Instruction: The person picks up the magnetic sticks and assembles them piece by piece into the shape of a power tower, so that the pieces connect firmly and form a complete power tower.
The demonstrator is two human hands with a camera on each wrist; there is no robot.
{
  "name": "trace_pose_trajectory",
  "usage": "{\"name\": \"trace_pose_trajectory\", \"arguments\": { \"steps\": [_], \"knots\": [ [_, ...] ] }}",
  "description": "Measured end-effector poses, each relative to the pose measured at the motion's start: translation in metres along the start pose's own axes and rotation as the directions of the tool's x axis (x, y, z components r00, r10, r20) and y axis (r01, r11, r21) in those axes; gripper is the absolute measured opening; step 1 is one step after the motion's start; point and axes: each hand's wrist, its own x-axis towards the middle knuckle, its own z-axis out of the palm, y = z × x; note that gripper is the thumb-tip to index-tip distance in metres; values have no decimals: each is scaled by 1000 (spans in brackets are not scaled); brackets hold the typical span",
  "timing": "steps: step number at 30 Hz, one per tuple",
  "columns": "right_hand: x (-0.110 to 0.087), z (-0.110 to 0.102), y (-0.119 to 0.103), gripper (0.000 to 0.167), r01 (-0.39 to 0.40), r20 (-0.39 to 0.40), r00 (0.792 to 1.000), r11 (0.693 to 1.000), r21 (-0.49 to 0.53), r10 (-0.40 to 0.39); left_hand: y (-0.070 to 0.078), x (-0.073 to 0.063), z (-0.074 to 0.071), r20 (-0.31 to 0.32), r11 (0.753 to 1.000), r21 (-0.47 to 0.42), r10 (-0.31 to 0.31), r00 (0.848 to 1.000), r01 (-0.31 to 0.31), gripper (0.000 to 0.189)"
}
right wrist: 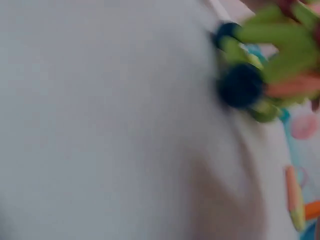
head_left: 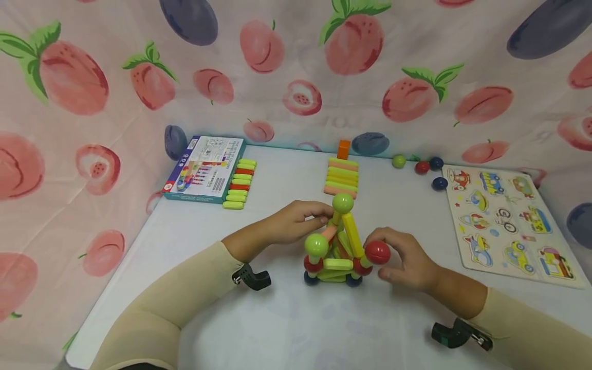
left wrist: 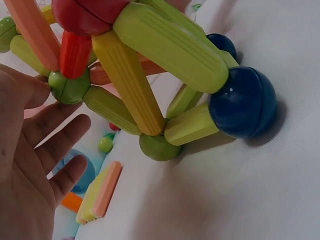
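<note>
The ball-and-stick tower (head_left: 337, 264) stands at the near middle of the white table (head_left: 259, 318). The left hand (head_left: 293, 222) pinches a green ball (left wrist: 69, 87) on its far-left side; the right hand (head_left: 409, 262) is loosely spread beside the upper red ball (head_left: 377, 252), contact unclear. Uneven pulling could separate a joint and collapse a corner. Loose sticks (head_left: 341, 177) lie beyond.

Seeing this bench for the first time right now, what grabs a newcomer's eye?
First, the bright ball-and-stick structure near the middle of the white table, with the left hand touching it and the right hand beside a red ball on it. Then the fruit-print cloth hanging behind, and the picture board at the table's right.
</note>
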Motion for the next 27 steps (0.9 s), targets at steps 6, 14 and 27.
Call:
{"name": "trace_pose_trajectory", "arguments": {
  "steps": [6, 14, 27],
  "knots": [
    [-15, 18, -4, 49, -97, -89, 992, 988, -117, 87, -4, -6, -3, 5, 998, 3, -58, 998, 58, 31],
    [6, -3, 4, 38, -386, -50, 921, 922, 31, 387, -9, -32, -15, 6, 992, -89, -89, 996, 89, 29],
    [62, -5, 26, 39, -487, 237, 870, 827, 281, 432, 3, -45, 17, 18, 990, 2, 139, 990, -140, 40]
  ]
}}
